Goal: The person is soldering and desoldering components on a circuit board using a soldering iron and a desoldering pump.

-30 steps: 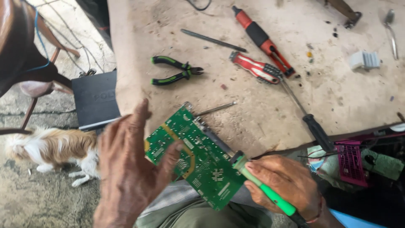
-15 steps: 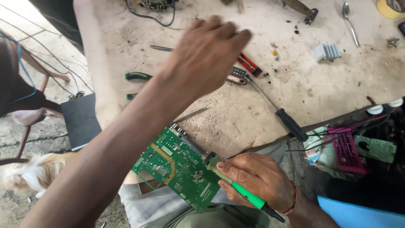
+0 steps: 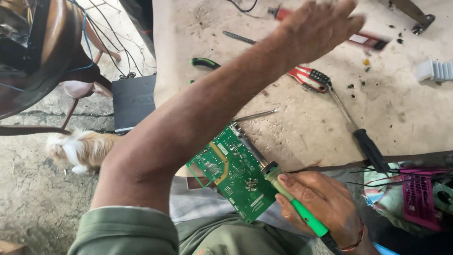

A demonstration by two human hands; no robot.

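Two hands at work: both belong to the person wearing the camera, seen over a worn, pale, dusty wooden surface (image 3: 302,118) that fills the upper right of the frame.
Left arm: bare forearm with a green sleeve at the lower left, running up to the top centre.
Left hand (image 3: 321,28): stretched over the surface at the top of the frame, fingers loosely spread, blurred, holding nothing that can be seen; it is above a red-handled tool (image 3: 283,12) lying at the top edge.
Green rectangular circuit board (image 3: 233,172): lower centre, tilted, resting over the person's lap just at the near edge of the surface, component side up.
Right hand (image 3: 321,208): lower right, closed around a soldering iron with a bright green handle (image 3: 295,203), whose dark collar touches the right edge of the board.
Small tan-and-white dog (image 3: 82,148): on the concrete floor at the left.
Flat black box (image 3: 132,101): on the floor just left of the surface.
Long screwdriver with a black handle (image 3: 363,141): right of centre, lying diagonally.
Red-and-black tool (image 3: 309,78): at the screwdriver's upper end, touching or just beside it.
Green-handled pliers (image 3: 205,62): upper centre, partly hidden by the arm.
Magenta plastic part (image 3: 420,198): far right, amid wires.
White ribbed heat sink (image 3: 434,71): right edge.
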